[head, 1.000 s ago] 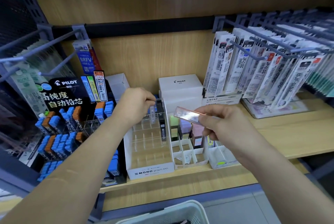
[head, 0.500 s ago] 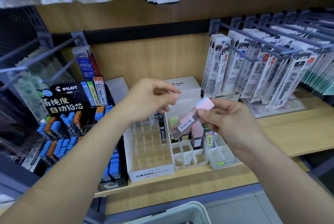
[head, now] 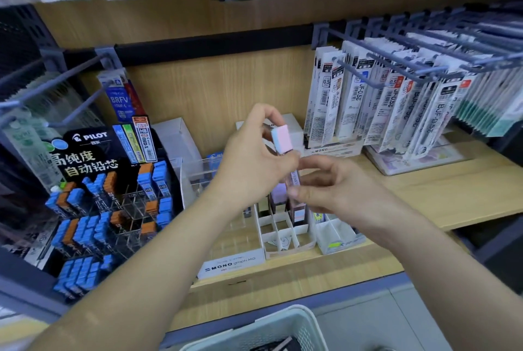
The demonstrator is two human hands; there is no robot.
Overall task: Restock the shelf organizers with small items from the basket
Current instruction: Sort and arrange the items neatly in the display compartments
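my left hand (head: 250, 161) pinches the case (head: 283, 139) by its pastel cap; my right hand (head: 339, 192) pinches its lower end, above the organizer (head: 278, 233).

Both your bare forearms reach up and inward, converging mid-frame: your left hand (head: 254, 161) curls fingers and thumb round the top of a slim case (head: 283, 139), and your right hand (head: 342, 192) pinches its lower part, remaining fingers loosely curled.
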